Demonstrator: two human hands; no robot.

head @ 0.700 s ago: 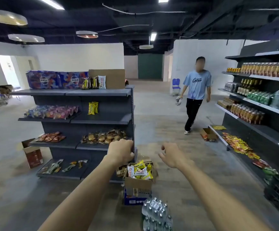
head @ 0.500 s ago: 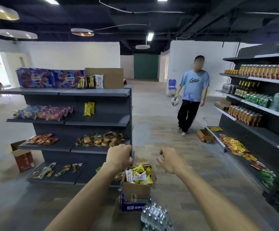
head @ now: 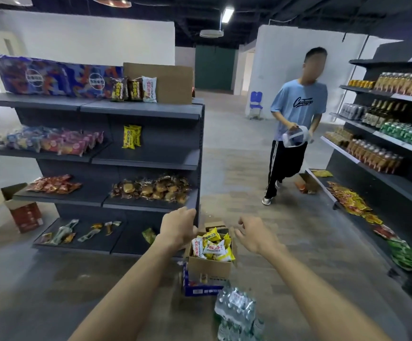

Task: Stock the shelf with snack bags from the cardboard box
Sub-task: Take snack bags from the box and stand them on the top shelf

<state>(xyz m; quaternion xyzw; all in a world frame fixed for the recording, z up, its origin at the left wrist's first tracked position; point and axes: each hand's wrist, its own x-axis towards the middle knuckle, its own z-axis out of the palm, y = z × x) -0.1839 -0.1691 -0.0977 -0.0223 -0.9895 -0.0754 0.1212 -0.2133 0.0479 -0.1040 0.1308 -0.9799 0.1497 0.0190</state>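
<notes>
An open cardboard box (head: 208, 268) stands on the floor by the end of the dark shelf unit (head: 141, 110). It is filled with yellow and white snack bags (head: 212, 247). My left hand (head: 176, 226) hovers just left of the box, fingers curled, holding nothing. To the right of the box, my right hand (head: 255, 233) hangs with fingers loosely bent and apart, also empty. Two yellow snack bags (head: 131, 136) stand on the second shelf level. On the top shelf stand brown and white snack bags (head: 134, 89).
A person in a blue shirt (head: 296, 124) walks up the aisle carrying a white object. A drinks shelf (head: 382, 143) lines the right side. A pack of water bottles (head: 235, 311) and a blue carton (head: 197, 287) sit near the box. A red-sided carton (head: 24, 210) stands at left.
The view has moved closer to the shelf and box. Both my hands have stayed above the box, empty. The person in blue has walked nearer and now holds the white object in both hands.
</notes>
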